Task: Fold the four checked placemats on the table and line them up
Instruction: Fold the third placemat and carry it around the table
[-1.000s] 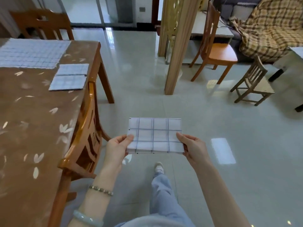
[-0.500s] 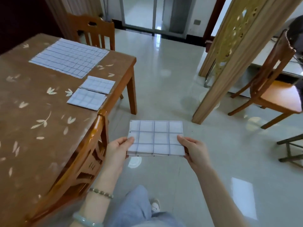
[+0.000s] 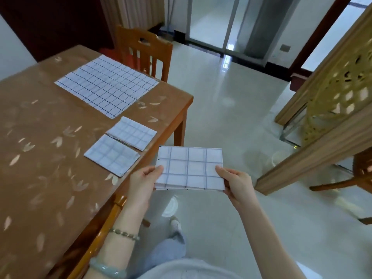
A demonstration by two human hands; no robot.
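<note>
1. Holding a folded placemat (image 3: 190, 168) off the surface's (image 3: 40, 158) right edge, above the floor (image 3: 231, 127), a person pinches it on both sides: left hand (image 3: 144, 183) closed on the left edge, right hand (image 3: 236, 183) closed on the right edge, thumbs on top.
2. Layered edges of the held mat show along its near side; the cloth is pale with thin blue-grey checks and lies nearly flat between the hands.
3. Two more folded mats (image 3: 122, 146) rest on the surface near its right edge, touching or slightly overlapping corner to side, each a small square stack.
4. One unfolded mat (image 3: 106, 85) lies spread flat farther back, near the far corner, its far-right edge close to the surface's rim.
5. Brown and glossy, the surface carries a pale leaf print; wide bare room lies left of the folded pair and towards the camera.
6. A wooden chair (image 3: 143, 51) stands at the far end; another chair back (image 3: 104, 228) meets the near edge by the left wrist, which wears a bead bracelet (image 3: 124, 234).
7. Shiny pale floor lies open to the right as far as a carved wooden screen (image 3: 332, 109).
</note>
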